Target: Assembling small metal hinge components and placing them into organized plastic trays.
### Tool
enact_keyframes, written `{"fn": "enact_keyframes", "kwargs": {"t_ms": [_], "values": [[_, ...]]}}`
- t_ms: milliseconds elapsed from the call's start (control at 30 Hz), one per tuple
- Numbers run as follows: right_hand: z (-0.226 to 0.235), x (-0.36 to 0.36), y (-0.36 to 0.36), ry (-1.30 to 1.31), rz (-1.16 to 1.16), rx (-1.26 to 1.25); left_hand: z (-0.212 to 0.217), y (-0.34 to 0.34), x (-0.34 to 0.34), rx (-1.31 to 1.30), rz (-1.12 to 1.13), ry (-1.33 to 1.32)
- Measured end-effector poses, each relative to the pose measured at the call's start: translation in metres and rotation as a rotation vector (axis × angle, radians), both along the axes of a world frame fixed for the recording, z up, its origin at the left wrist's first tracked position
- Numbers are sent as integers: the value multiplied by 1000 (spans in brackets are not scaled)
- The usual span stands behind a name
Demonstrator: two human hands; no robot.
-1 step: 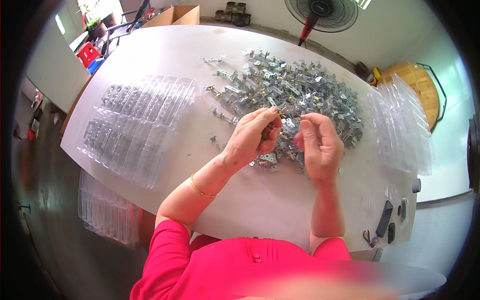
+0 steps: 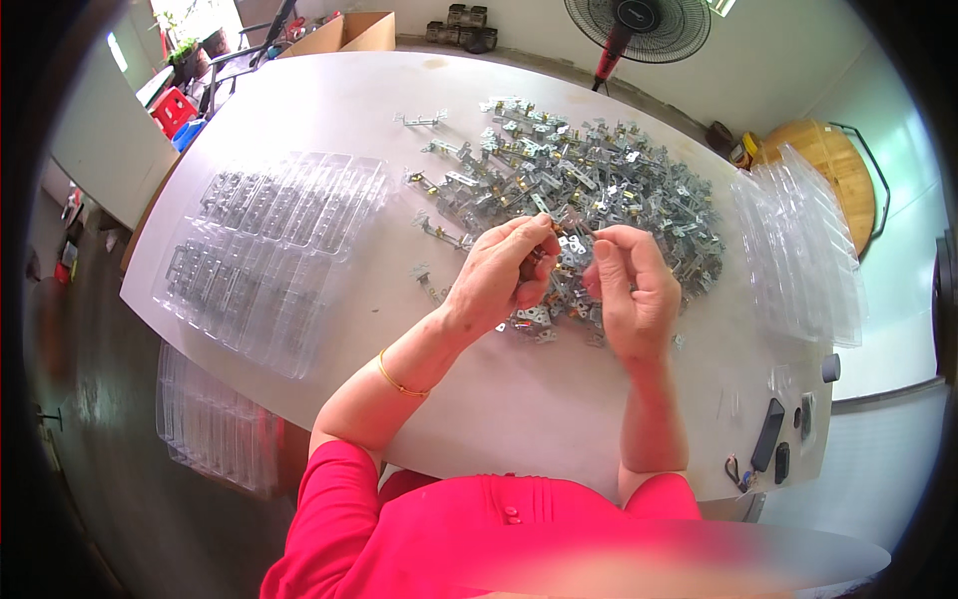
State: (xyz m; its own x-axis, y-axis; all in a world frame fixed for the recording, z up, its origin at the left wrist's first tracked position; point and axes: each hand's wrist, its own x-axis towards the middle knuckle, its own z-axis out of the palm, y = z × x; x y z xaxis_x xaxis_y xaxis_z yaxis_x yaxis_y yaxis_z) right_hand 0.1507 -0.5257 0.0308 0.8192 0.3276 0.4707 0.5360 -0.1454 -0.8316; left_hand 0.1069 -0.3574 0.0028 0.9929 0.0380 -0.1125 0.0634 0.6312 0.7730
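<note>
Both of my hands work close together over the near edge of a large heap of small silvery metal brackets [image 2: 659,190], some with brass-coloured bits. My left hand [image 2: 504,265] is closed, thumb against curled fingers, with a small metal bracket [image 2: 540,203] jutting from its fingertips. Most of what lies in its palm is hidden. My right hand [image 2: 637,295] is closed in a pinch just to the right, its fingertips near the left hand's. Whatever it grips is too small to make out.
Clear plastic trays [image 2: 269,250] with rows of metal parts lie on the white table [image 2: 439,399] at left. Stacked clear trays [image 2: 798,250] stand at right, more trays [image 2: 215,419] below the left edge. A phone-like black object [image 2: 766,435] and keys [image 2: 736,475] lie near right.
My right hand has shifted very slightly left, toward the left hand. The left hand looks nearly unmoved, and the whole view has moved a little.
</note>
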Motion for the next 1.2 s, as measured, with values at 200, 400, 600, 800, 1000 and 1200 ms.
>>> {"fn": "enact_keyframes", "kwargs": {"t_ms": [200,400,600,800,1000,1200], "values": [[-2,-3,0,-6,27,-28,-4,-4,1,79,8,-15],[-2,-5,3,-45,-14,-52,-5,-8,-1,228,63,-50],[-5,-4,4,-103,-28,-89,-7,-12,-1,414,136,-112],[-1,-8,3,-29,-14,-143,-18,-13,1,782,317,-230],[-4,-2,2,37,75,-88,-12,-18,-2,1012,428,-393],[-9,9,-4,-217,30,-114,-20,-19,2,1249,540,-566]]}}
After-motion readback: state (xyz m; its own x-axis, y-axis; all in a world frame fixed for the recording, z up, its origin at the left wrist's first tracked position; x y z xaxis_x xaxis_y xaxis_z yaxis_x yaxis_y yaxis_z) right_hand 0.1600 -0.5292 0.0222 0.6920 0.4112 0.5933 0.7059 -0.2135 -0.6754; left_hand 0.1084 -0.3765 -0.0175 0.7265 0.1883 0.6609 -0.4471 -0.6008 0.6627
